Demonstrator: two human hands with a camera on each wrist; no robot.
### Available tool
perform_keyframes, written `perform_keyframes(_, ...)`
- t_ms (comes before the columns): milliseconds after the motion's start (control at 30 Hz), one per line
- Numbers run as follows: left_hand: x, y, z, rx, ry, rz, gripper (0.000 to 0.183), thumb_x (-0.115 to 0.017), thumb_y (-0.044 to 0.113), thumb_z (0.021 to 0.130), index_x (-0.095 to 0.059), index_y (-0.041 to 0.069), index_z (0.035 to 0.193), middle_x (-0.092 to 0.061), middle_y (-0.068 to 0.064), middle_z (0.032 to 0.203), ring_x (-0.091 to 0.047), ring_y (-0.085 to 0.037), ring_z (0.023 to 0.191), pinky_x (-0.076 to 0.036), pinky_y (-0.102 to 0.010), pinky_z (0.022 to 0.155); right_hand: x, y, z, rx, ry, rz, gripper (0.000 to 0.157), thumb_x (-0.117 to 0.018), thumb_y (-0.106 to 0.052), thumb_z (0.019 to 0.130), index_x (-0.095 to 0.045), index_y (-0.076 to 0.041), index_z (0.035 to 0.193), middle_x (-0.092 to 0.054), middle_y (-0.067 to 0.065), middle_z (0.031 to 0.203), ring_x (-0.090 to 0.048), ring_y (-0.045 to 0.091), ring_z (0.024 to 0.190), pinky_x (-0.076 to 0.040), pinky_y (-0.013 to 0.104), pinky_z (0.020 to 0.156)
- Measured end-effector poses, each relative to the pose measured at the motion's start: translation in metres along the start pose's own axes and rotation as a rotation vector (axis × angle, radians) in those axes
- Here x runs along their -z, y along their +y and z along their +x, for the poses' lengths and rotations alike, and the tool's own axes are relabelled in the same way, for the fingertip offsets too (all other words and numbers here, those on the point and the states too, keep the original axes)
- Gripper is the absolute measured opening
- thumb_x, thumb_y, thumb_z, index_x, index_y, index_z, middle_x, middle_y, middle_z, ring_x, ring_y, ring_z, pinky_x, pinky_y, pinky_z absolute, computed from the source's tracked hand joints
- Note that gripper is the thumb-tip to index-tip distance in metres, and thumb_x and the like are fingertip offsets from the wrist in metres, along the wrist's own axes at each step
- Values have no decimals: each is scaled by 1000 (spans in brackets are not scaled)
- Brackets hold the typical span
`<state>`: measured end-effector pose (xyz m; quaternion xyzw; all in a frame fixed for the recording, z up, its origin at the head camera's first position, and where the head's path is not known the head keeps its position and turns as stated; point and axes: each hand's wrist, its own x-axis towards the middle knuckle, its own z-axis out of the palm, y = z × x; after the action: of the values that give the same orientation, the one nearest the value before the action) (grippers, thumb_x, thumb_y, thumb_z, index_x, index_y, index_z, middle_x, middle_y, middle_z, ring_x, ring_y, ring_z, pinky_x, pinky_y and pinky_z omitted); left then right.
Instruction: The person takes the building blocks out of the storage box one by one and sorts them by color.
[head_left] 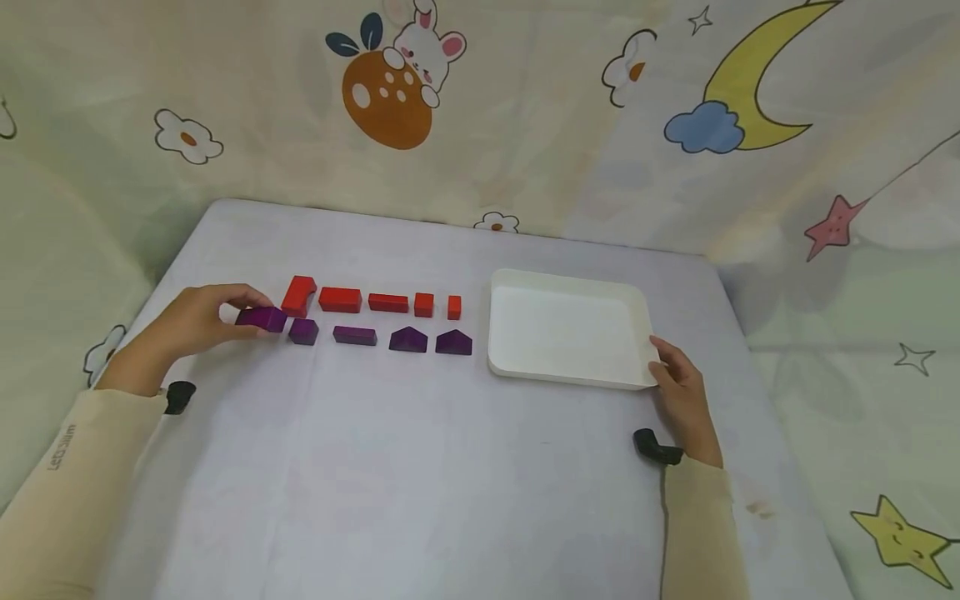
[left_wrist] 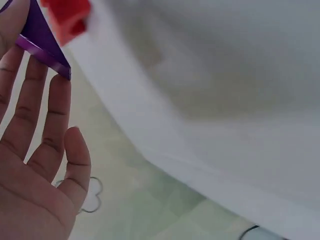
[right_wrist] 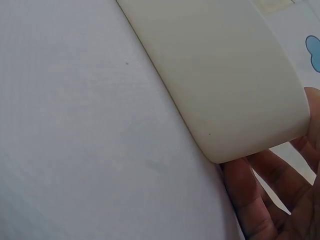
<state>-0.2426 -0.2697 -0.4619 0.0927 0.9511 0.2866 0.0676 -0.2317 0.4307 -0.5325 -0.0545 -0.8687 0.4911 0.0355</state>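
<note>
At the left end of a row of purple blocks, my left hand (head_left: 197, 321) pinches a purple triangular block (left_wrist: 42, 42) between thumb and fingertips. Right beside this block (head_left: 261, 319) are a small purple block (head_left: 303, 332) and a notched red block (head_left: 298, 295). My right hand (head_left: 681, 396) grips the right side of a shallow white tray (head_left: 570, 379) near its front corner, thumb at the rim. From the right wrist view, its fingers (right_wrist: 245, 187) reach against and under the tray's outer wall (right_wrist: 225, 90). The tray has nothing in it.
A red row continues rightward with a wide block (head_left: 340, 300), a long bar (head_left: 387, 302) and two small blocks. In front lie a purple bar (head_left: 355, 335) and two purple roof-shaped blocks, the last (head_left: 453, 342) near the tray. A white cloth covers the table (head_left: 420, 483); a patterned curtain (head_left: 262, 100) hangs behind.
</note>
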Motion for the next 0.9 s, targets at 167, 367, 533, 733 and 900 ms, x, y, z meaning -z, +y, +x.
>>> perform_keyframes(167, -7, -16, 1, 77, -57, 22, 41, -84, 6, 92, -69, -2, 129, -68, -32, 126, -56, -54, 124, -48, -72, 101, 1, -1, 0, -16, 12, 4, 48, -51, -3, 112, -48, -1, 160, -53, 26, 153, -53, -9, 108, -45, 6, 89)
perform_keyframes(367, -16, -18, 6, 75, -86, -3, 39, -84, 6, 93, -69, -4, 128, -70, -30, 124, -58, -51, 122, -46, -71, 105, 0, 0, -2, -38, 4, 29, 49, -52, -7, 112, -48, -3, 161, -53, 24, 151, -54, -8, 107, -45, 8, 89)
perform_keyframes(533, -22, -18, 8, 55, -74, -8, 39, -83, 5, 93, -69, -3, 129, -71, -29, 124, -58, -50, 122, -46, -71, 107, -2, -1, 0, -50, -1, 27, 50, -52, -7, 113, -47, -3, 162, -52, 25, 154, -53, -5, 111, -44, 7, 90)
perform_keyframes(733, -29, -3, -4, 136, -17, 72, 58, -82, 13, 96, -58, -1, 147, -58, -36, 144, -46, -59, 136, -34, -80, 112, -2, -3, 3, -75, -31, -7, 52, -55, -17, 114, -44, -7, 164, -50, 27, 157, -54, 7, 118, -44, 7, 89)
perform_keyframes(900, -54, 33, -29, 142, 161, 143, 66, -79, 23, 99, -52, 1, 155, -51, -37, 152, -43, -61, 139, -28, -82, 110, 5, -7, -5, -34, -91, -105, 65, -57, -27, 114, -30, -5, 170, -37, 33, 166, -51, 46, 140, -53, 36, 104)
